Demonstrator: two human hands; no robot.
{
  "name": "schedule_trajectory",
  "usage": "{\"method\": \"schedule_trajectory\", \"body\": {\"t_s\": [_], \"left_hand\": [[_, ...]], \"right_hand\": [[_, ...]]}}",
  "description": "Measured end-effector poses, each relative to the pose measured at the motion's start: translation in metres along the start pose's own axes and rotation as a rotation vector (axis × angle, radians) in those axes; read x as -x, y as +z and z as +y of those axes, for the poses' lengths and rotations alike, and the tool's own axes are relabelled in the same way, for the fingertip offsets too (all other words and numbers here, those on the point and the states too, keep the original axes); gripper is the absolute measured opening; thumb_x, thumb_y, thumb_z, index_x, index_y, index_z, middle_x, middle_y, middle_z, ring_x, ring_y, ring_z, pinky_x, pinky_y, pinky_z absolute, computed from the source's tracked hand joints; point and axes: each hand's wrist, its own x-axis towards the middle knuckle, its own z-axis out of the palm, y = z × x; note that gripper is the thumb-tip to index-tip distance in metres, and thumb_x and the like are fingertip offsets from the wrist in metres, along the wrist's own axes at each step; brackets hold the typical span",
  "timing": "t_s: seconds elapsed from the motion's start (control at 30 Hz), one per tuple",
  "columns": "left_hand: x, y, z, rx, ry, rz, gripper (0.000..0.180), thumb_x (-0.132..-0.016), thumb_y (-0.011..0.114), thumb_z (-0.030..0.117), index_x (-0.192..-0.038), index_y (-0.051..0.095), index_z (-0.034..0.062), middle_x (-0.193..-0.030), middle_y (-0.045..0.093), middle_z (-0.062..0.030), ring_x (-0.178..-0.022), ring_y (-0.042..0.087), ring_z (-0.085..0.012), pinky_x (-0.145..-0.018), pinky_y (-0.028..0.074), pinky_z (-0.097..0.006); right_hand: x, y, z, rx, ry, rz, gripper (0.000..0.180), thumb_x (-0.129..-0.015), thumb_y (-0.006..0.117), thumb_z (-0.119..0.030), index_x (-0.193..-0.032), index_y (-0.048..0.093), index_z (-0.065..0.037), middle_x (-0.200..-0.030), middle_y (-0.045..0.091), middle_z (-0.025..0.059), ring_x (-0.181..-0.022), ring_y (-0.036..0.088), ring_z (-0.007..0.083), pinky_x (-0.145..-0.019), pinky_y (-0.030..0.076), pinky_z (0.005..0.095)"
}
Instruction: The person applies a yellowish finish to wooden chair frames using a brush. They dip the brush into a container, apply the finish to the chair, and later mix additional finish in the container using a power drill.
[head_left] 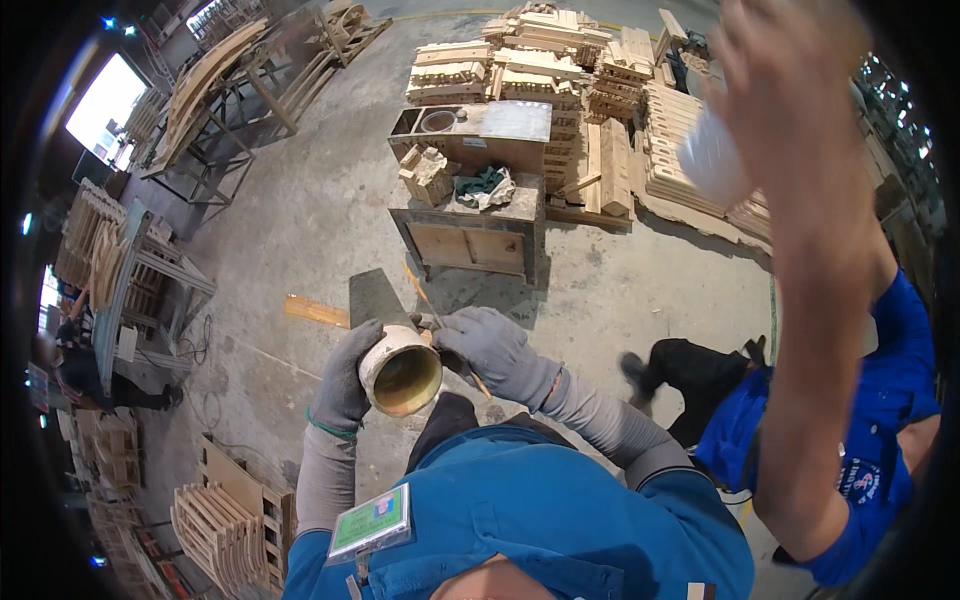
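Both gloved hands meet: left fingers [352, 352] wrap the tub [401, 371].

A wooden crate [470, 235] stands ahead of the cup [401, 378]; stacked timber pieces [545, 65] lie behind the crate.

Woodworking shop: stacked timber parts [545, 60], concrete floor [320, 230].

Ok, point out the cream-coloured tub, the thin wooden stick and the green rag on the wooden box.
cream-coloured tub [402, 378]: head view, on its open inside.
thin wooden stick [421, 288]: head view, on the upper shaft.
green rag [480, 182]: head view, on the bunched cloth's middle.
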Motion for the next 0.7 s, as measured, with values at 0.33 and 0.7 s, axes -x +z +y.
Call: {"method": "schedule_trajectory", "body": {"t_s": [0.33, 0.7], "left_hand": [[-0.122, -0.083, 0.043, -0.225, 0.278, -0.217, 0.034, -0.083, 0.058, 0.013, -0.114, 0.055, -0.0024, -0.115, 0.058, -0.0174, -0.108, 0.056, -0.0256, -0.094, 0.045, -0.036], [-0.091, -0.259, 0.054, 0.843, 0.253, 0.136, 0.065, -0.091, 0.040, 0.046, -0.129, 0.036, -0.0055, -0.118, 0.051, -0.0253, -0.101, 0.057, -0.0376, -0.081, 0.051, -0.053]], "right_hand": [[-0.122, 0.045, 0.057, -0.163, 0.079, -0.049, 0.022, -0.078, 0.056, -0.011, -0.100, 0.055, -0.005, -0.092, 0.055, 0.0129, -0.088, 0.056, 0.0310, -0.074, 0.045, 0.0390], [-0.228, 0.116, 0.038, -0.503, -0.003, -0.058, 0.020, -0.084, 0.061, -0.010, -0.101, 0.058, -0.002, -0.096, 0.064, 0.0141, -0.082, 0.063, 0.0294, -0.068, 0.050, 0.0348]]}}
